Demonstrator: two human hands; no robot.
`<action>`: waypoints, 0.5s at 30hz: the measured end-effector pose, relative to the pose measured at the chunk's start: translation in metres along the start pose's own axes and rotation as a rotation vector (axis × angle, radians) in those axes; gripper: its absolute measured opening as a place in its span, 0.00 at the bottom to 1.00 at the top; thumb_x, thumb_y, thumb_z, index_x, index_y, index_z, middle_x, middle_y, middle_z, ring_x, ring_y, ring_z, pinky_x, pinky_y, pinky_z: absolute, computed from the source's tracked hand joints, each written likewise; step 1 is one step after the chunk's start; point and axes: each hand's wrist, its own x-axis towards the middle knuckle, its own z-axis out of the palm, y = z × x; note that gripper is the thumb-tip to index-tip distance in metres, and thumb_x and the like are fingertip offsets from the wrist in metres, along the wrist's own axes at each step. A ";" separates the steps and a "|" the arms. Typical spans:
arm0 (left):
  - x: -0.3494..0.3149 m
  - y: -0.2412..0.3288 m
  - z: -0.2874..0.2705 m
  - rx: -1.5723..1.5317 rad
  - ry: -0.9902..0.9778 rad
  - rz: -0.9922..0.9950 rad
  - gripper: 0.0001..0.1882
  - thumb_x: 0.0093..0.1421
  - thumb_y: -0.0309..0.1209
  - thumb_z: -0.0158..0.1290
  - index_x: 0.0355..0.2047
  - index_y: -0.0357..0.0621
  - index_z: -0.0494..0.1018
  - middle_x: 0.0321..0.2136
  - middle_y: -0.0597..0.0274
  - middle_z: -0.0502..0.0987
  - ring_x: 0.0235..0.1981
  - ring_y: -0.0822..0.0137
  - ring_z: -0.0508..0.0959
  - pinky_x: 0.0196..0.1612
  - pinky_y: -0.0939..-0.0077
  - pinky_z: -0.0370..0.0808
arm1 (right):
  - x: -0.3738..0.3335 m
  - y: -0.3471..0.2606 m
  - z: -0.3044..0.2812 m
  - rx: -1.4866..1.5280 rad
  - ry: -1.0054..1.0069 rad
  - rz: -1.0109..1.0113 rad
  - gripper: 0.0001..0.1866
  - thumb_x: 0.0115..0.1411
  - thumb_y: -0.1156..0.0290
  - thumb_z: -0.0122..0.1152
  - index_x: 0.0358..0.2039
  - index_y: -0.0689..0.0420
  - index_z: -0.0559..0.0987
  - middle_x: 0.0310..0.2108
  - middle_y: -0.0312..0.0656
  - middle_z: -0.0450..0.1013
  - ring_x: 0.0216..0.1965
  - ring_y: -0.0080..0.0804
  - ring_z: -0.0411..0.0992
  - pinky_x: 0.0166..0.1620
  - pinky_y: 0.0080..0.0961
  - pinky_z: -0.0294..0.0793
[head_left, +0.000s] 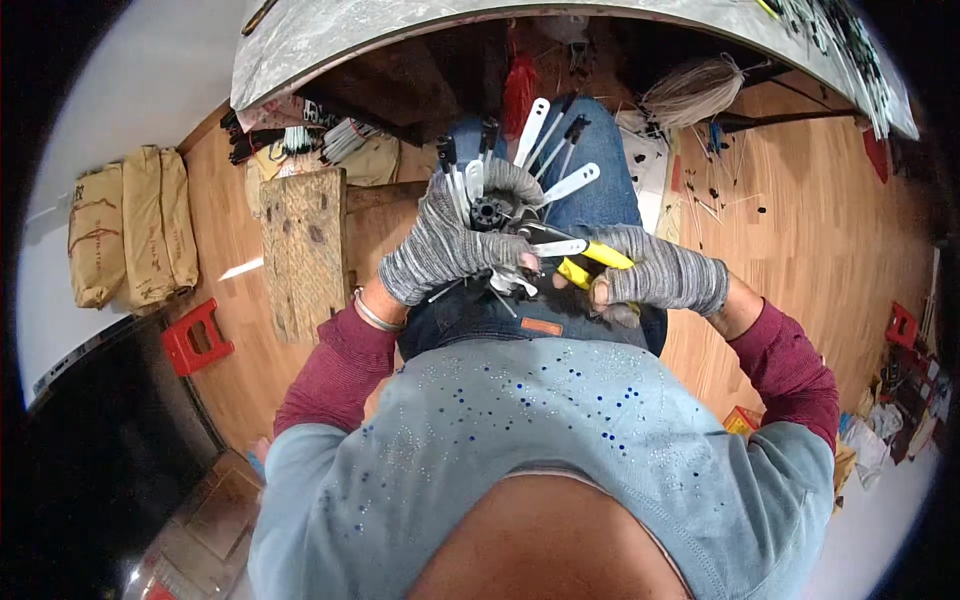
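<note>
My left hand [438, 245], in a grey knitted glove, is closed around a black round hub [488, 212]. Flat white strips [572, 185] with holes at their ends and thin rods with black tips [575, 130] fan out from the hub. Gripped in my gloved right hand [665, 272] are pliers with yellow handles [607, 254]. Their dark jaws reach toward the hub, next to my left thumb, and one white strip lies alongside them. What the jaws touch is too small to make out. Everything is held above my lap in blue jeans [600, 150].
A grey-topped table [400, 35] spans the far side, with black-tipped rods [850, 60] at its right. A wooden bench [303, 255] stands left, near a red stool [197, 338] and brown sacks [130, 228]. Pale strands [692, 92] and scattered bits lie under the table.
</note>
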 end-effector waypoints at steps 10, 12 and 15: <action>-0.006 -0.004 -0.001 0.051 0.043 -0.077 0.18 0.33 0.31 0.64 0.26 0.41 0.71 0.21 0.69 0.69 0.23 0.78 0.68 0.27 0.85 0.66 | 0.000 -0.018 -0.008 0.054 -0.201 0.239 0.22 0.49 0.58 0.55 0.40 0.61 0.68 0.27 0.38 0.70 0.30 0.21 0.67 0.33 0.18 0.67; -0.005 -0.005 -0.002 0.005 -0.054 -0.109 0.18 0.34 0.31 0.63 0.26 0.41 0.71 0.21 0.70 0.69 0.23 0.78 0.68 0.26 0.85 0.66 | 0.001 -0.017 -0.004 0.096 -0.182 0.184 0.22 0.50 0.58 0.54 0.40 0.60 0.68 0.26 0.36 0.70 0.28 0.20 0.67 0.31 0.18 0.67; -0.003 -0.004 -0.005 -0.034 -0.094 -0.108 0.17 0.34 0.31 0.63 0.26 0.41 0.71 0.20 0.70 0.69 0.23 0.78 0.67 0.26 0.85 0.65 | 0.005 -0.015 0.005 0.078 -0.144 0.153 0.21 0.50 0.57 0.54 0.39 0.59 0.68 0.24 0.35 0.69 0.25 0.20 0.66 0.29 0.16 0.66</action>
